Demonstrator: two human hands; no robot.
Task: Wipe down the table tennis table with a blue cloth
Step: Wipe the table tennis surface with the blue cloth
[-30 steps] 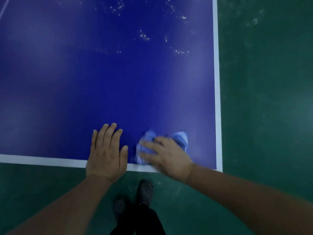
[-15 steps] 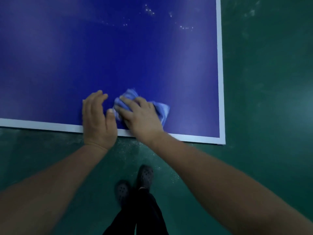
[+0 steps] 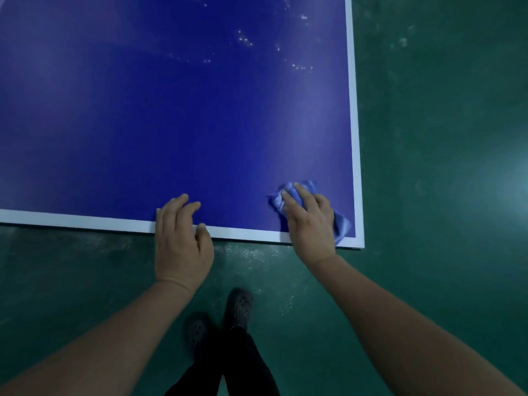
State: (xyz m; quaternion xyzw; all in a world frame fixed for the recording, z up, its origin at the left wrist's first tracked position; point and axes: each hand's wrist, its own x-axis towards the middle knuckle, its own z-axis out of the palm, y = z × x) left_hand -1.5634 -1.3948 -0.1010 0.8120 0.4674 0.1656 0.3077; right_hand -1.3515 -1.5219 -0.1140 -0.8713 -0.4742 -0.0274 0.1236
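Observation:
The dark blue table tennis table (image 3: 171,124) with white edge lines fills the upper left of the head view; its near right corner is at the lower right. My right hand (image 3: 310,221) presses a crumpled light blue cloth (image 3: 341,224) flat on the table close to that corner; cloth shows above my fingertips and beside my hand. My left hand (image 3: 180,238) rests over the near white edge with its fingers spread on the blue surface and holds nothing. White specks (image 3: 245,41) dot the far part of the table.
Green floor (image 3: 443,167) lies right of and below the table, with pale dust (image 3: 251,254) under the near edge. My feet in dark perforated clogs (image 3: 238,307) and dark trousers stand just in front of the table.
My right hand has slid the cloth to the right, from beside my left hand to the near right corner. My left hand stays on the near edge.

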